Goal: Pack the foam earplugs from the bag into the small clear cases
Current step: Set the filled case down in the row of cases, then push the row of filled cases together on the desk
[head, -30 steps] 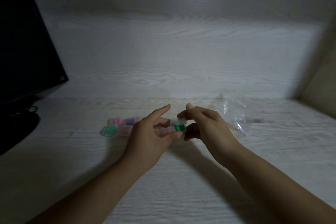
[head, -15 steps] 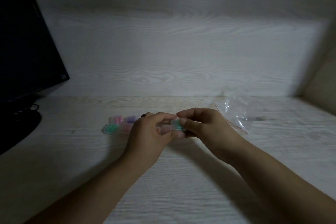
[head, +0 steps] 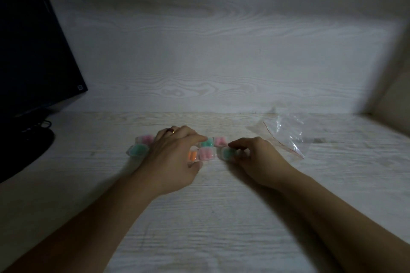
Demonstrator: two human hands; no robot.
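While spread palm-down over the row of small clear cases, left hand [head: 172,157] covering the middle of that row, fingers relaxed and reaching right, index fingertip touching a green-filled case [head: 206,142]. Well to the left of that hand, dark monitor [head: 28,51] on its round base [head: 24,153], cables behind. Just left of the left hand, two filled cases poking out from under it: a pink-filled case [head: 145,139] farther back, a green one [head: 137,150] nearer. Ring [head: 171,131] on one finger of the left hand. Under the thumb side of that hand, an orange-filled case [head: 192,155], partly hidden. Between the two hands, a pale pink case [head: 206,154] nearer and another pink case [head: 220,141] behind it, all lying on the pale wood-grain desk [head: 210,217]. Right hand [head: 255,159] low on the desk, fingers curled, thumb and fingertips pinching a case holding green earplugs [head: 228,153] at the right end of the row. Right of and behind the right hand, a clear zip bag [head: 286,137] with a red seal line, lying crumpled and flat; contents too faint to tell.
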